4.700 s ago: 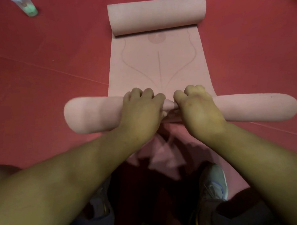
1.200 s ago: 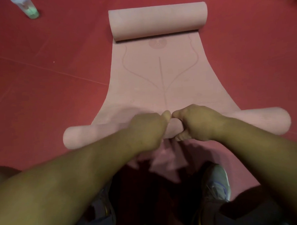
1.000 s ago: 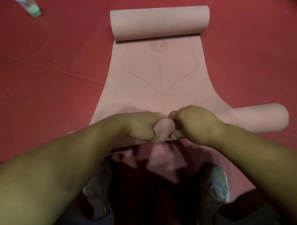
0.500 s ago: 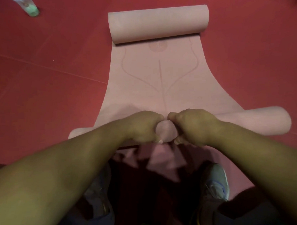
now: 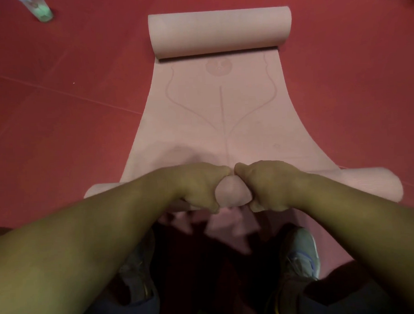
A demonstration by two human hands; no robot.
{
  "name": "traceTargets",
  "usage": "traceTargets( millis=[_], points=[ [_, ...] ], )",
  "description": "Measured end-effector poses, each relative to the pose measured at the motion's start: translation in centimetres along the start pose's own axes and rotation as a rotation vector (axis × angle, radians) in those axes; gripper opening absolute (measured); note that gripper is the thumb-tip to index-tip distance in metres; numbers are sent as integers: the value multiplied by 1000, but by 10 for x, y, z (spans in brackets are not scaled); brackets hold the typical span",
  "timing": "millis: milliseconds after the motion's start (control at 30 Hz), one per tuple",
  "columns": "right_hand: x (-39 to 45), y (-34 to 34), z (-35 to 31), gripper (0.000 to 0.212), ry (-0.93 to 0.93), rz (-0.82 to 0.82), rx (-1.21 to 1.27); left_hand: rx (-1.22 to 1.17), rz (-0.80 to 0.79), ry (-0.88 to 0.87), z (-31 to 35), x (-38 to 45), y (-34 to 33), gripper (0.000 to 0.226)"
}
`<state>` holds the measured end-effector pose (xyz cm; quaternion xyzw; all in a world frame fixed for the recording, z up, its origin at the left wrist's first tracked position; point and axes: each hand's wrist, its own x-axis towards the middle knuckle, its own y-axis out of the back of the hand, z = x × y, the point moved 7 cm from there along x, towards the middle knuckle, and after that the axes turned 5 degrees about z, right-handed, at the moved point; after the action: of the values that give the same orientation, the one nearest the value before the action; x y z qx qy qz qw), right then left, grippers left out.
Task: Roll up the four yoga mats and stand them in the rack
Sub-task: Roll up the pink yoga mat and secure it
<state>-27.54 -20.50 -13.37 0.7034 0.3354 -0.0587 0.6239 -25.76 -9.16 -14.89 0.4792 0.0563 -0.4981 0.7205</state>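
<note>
A pale pink yoga mat [image 5: 223, 113] lies on the red floor, flat in the middle with faint curved lines and a round emblem. Its far end is curled into a thick roll [image 5: 219, 31]. Its near end is a thinner roll [image 5: 373, 181] running left to right in front of me. My left hand [image 5: 193, 188] and my right hand [image 5: 269, 185] sit side by side on the middle of that near roll, fingers curled over it and gripping it. My left forearm hides much of the roll's left part. No rack is in view.
A pale green and white object [image 5: 40, 9] stands at the top left on the red floor [image 5: 57, 116]. My shoes [image 5: 298, 255] are just behind the near roll, at the bottom. Thin seam lines cross the floor.
The near roll was pulled back toward me since the oldest frame, lengthening the flat stretch. Over the last second both hands stayed on its middle, tightening their grip, with little travel.
</note>
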Motion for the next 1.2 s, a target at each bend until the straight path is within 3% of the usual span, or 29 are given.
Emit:
traceTargets(
  millis=[100,200,267,400,467,567,633,733,800,867,967,1067,1133,1200],
  points=[
    [0,4,13,60,-43,-22,27,307,299,-33,11,4,8,71],
    [0,18,18,75,-84,190,-55,289,456,-2,4,5,24,71],
    [1,23,11,81,-93,274,-150,140,455,10,-4,5,31,64],
    [3,15,8,56,-92,177,-159,-21,293,-8,-3,7,24,54],
    [1,11,15,49,-102,69,-8,155,298,11,4,5,19,64],
    [0,14,21,47,-123,50,164,490,484,48,13,3,16,80],
    [0,18,20,54,-128,117,93,452,508,43,12,4,20,70],
    [0,24,11,73,-120,243,-157,212,387,46,-2,6,31,62],
    [1,20,7,71,-143,199,-170,117,284,16,-2,6,28,67],
    [2,14,12,56,-175,84,-31,159,257,39,1,4,21,74],
    [0,16,24,42,-189,11,114,487,435,135,9,-2,20,87],
    [-3,17,21,55,-189,64,57,495,451,159,8,0,11,76],
    [-4,13,11,74,-188,147,-77,339,331,127,-4,4,9,62],
    [-3,10,0,76,-160,209,-141,243,228,89,-9,4,15,59]
  ],
)
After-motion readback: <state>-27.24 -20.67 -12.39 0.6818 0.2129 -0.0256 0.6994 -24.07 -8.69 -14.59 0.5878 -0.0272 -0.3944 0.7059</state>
